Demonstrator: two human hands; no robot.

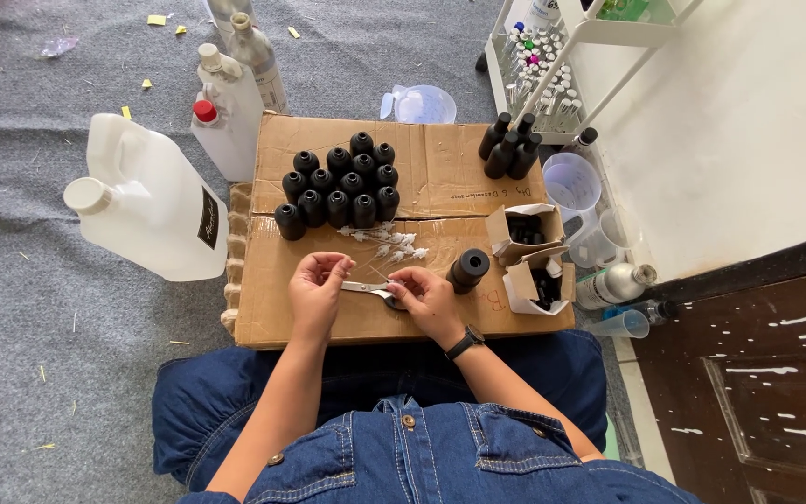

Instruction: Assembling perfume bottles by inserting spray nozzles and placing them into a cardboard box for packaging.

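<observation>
My right hand grips a small pair of scissors whose blades point left toward my left hand. My left hand pinches a thin white piece against the blade tips; the piece is too small to make out. Both hands rest over a flattened cardboard sheet. Just beyond them lies a heap of small white spray-pump parts. Behind that stands a cluster of several black bottles. One black bottle lies by my right hand.
A large white jug lies at the left, with tall bottles behind it. Two open boxes of black caps sit right of the cardboard, beside clear measuring cups, more black bottles and a white rack.
</observation>
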